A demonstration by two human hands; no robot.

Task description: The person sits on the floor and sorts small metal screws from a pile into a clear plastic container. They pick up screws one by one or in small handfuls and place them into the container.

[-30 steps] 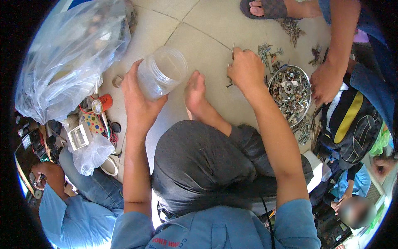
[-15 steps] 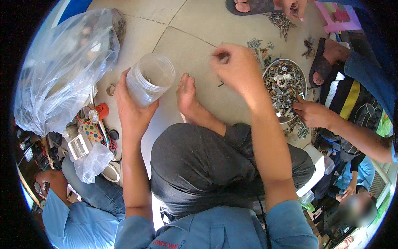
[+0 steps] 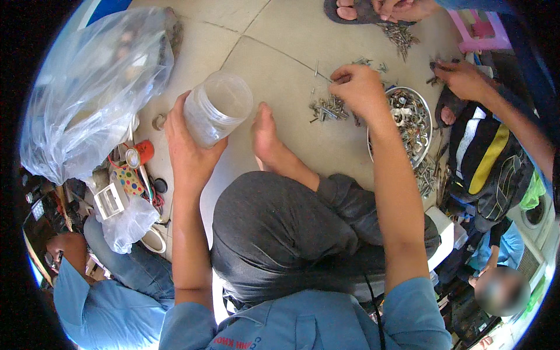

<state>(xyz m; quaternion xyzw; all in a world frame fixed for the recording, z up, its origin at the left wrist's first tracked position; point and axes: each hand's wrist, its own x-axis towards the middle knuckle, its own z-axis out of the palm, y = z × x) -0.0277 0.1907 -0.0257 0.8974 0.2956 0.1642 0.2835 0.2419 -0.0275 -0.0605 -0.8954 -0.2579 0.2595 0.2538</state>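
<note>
My left hand (image 3: 189, 143) is wrapped round a clear plastic jar (image 3: 213, 111), its open mouth tilted up and away from me. Its bottom is largely out of sight. Over the floor to the right, my right hand (image 3: 363, 90) is closed, thumb and fingers pinched together; what they hold, if anything, is hidden. Just below its fingertips lies a small pile of screws (image 3: 330, 109), with a single screw (image 3: 317, 68) off to the far side. A round metal bowl (image 3: 430, 137) full of mixed screws, nuts and fittings sits beside my right wrist.
A large clear plastic bag (image 3: 96, 87) fills the far left. Another person's hand (image 3: 464, 79) reaches dark bits beyond the bowl; more hands show near a screw pile (image 3: 401, 39). A black bag with a yellow stripe (image 3: 489, 153) lies right. My bare foot (image 3: 266, 131) rests between my arms.
My right hand has moved right, uncovering the small screw pile. The jar has shifted slightly right. The other person's hand has left the bowl and moved farther off.
</note>
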